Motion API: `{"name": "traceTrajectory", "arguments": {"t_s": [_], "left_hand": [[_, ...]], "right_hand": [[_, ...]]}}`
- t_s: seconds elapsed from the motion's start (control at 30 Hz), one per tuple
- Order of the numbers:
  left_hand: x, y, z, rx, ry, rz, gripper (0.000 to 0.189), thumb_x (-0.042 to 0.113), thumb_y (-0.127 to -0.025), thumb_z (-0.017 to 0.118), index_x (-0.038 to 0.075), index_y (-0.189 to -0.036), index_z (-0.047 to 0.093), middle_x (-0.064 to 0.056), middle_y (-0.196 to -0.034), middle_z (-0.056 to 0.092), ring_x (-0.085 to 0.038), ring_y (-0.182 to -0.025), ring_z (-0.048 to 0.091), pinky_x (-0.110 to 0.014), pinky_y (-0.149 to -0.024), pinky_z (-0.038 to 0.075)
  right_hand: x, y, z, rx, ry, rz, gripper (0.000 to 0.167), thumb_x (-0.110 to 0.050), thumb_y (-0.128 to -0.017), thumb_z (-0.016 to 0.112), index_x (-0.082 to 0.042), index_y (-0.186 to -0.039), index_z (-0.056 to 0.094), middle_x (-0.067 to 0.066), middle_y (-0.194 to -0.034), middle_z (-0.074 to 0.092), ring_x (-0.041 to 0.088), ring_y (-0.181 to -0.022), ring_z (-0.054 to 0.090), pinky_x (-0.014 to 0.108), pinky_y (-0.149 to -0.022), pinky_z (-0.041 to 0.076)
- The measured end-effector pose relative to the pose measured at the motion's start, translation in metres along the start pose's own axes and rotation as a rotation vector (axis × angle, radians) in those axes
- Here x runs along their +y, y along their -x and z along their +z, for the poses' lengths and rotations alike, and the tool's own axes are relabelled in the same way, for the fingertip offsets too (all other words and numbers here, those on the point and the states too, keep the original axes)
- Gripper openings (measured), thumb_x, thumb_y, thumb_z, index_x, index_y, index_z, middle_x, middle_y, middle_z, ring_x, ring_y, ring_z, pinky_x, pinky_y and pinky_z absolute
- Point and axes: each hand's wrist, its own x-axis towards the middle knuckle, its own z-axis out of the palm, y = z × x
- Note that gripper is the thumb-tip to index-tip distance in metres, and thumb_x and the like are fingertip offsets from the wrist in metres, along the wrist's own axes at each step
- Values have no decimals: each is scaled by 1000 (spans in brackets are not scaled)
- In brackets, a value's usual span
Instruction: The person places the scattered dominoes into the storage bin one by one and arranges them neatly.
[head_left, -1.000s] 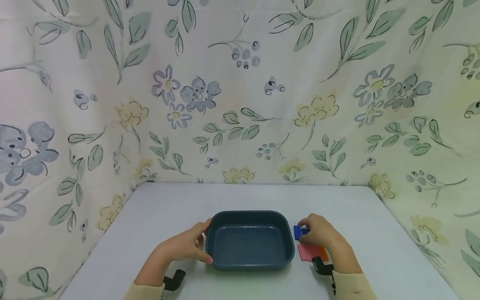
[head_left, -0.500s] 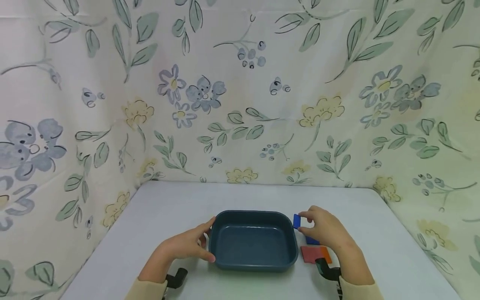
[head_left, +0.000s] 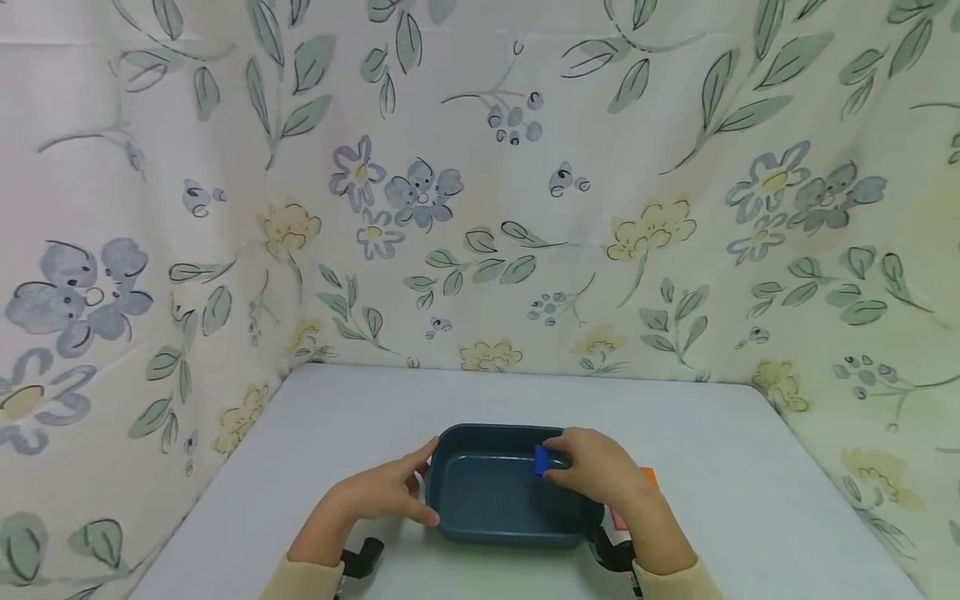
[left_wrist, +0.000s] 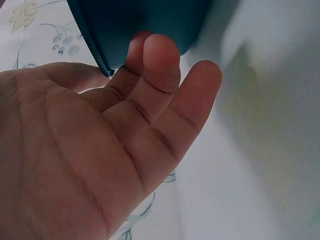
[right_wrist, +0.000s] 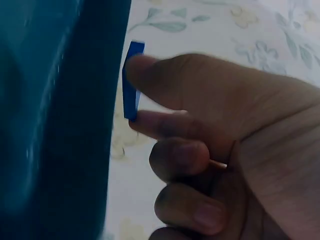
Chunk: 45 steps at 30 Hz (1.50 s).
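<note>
The right hand [head_left: 600,467] is holding a thin blue piece [head_left: 541,460] between the tips of the thumb and index finger, the two drawn together on opposite ends of it; its other fingers are curling in toward the palm below, gripping nothing that shows. In the head view, that blue piece is appearing within the opening of a dark blue-green tray [head_left: 487,504], toward its far right part; how high it is hanging above the bottom, the pictures are not making clear. The right wrist view is showing the piece by its narrow edge, with a gap between it and the tray wall. The left hand [head_left: 375,492] is resting against the left side of the tray, thumb and index finger spreading wide apart, the thumb at the near left corner and the index finger near the far left one; the remaining fingers are bending loosely, and the left wrist view is showing the palm facing the tray's outer wall. A pink piece [head_left: 618,520] is lying just beside the tray's right end, and an orange piece [head_left: 649,477] is lying near it, both partly hidden by the right arm. The tray is sitting flat on a white table [head_left: 465,575], and a flowered cloth [head_left: 480,167] is hanging behind.
</note>
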Motion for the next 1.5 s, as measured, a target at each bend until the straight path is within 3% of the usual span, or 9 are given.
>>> {"name": "traceTrajectory", "arguments": {"t_s": [0.1,0.27,0.5,0.8,1.1,1.5], "left_hand": [[0,-2,3,-3,-1,-4,115,20,-80,87,12,-162,8,-9,-115,48,-24,-89,52,-34,-71,44],[1,-2,6,-13,6,-12,116,21,-80,87,11,-162,7,-9,-115,48,-24,-87,52,-34,-70,44],[1,-2,5,5,-28,0,116,23,-79,88,12,-162,8,-8,-113,49,-21,-84,52,-33,-69,43],[2,-3,4,13,-30,-9,117,22,-78,88,11,-162,8,-8,-112,50,-22,-85,51,-33,-69,43],[3,-1,2,18,-38,-31,118,24,-78,88,12,-162,7,-7,-112,51,-22,-86,51,-35,-69,42],[2,4,0,30,-42,-48,117,27,-77,89,15,-163,9,-6,-113,52,-22,-88,53,-36,-70,43]], "right_hand": [[-9,-6,10,-12,22,-14,42,-26,-82,83,-7,-119,74,3,-104,72,20,-93,66,45,-83,52],[-26,-14,26,-24,33,-36,42,-26,-83,82,-7,-119,74,1,-94,72,12,-77,62,38,-70,53],[-46,-23,51,30,79,-54,38,-25,-81,83,-6,-113,75,3,-98,74,12,-78,64,38,-69,54],[-60,-41,81,52,111,-21,17,-23,-81,81,-11,-90,73,-7,-69,59,10,-57,49,32,-51,43],[-74,-59,102,44,160,30,12,-21,-83,78,-13,-83,69,-4,-67,59,13,-55,49,36,-51,47],[-83,-65,112,60,166,-8,14,-21,-86,77,-16,-97,70,2,-81,71,15,-65,60,45,-59,53]]}}
